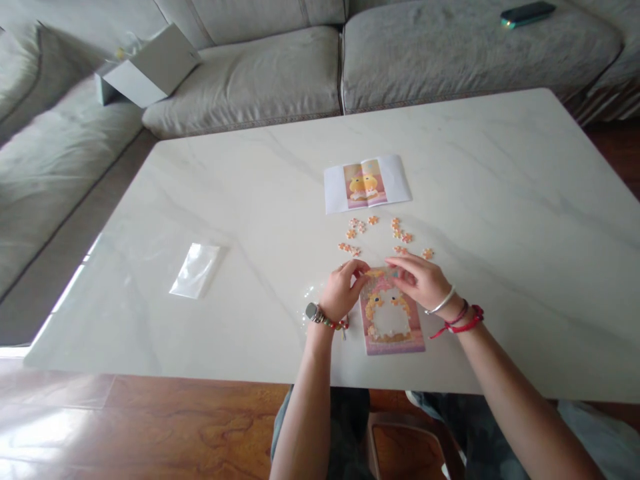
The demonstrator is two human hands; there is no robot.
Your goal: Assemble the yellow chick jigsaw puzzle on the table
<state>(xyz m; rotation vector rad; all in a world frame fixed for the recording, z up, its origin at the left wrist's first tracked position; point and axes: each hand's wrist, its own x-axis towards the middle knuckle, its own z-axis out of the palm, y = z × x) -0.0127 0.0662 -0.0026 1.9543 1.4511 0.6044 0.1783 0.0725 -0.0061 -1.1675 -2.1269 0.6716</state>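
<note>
A small pink jigsaw puzzle (393, 323) with a yellow and white figure lies on the white marble table (240, 220) near its front edge. My left hand (343, 290) is curled at the puzzle's top left corner, its fingertips pinching a puzzle piece (374, 272). My right hand (423, 280) rests over the puzzle's top edge, fingers bent and pressing down on it. Several loose orange and pink pieces (380, 235) lie scattered just beyond both hands. A paper sheet with the reference picture (367, 183) lies farther back.
An empty clear plastic bag (196, 269) lies on the table to the left. A grey sofa (280, 73) runs behind the table, with an open white box (150, 67) on it at left and a dark phone (527, 13) at right. Wooden floor shows below.
</note>
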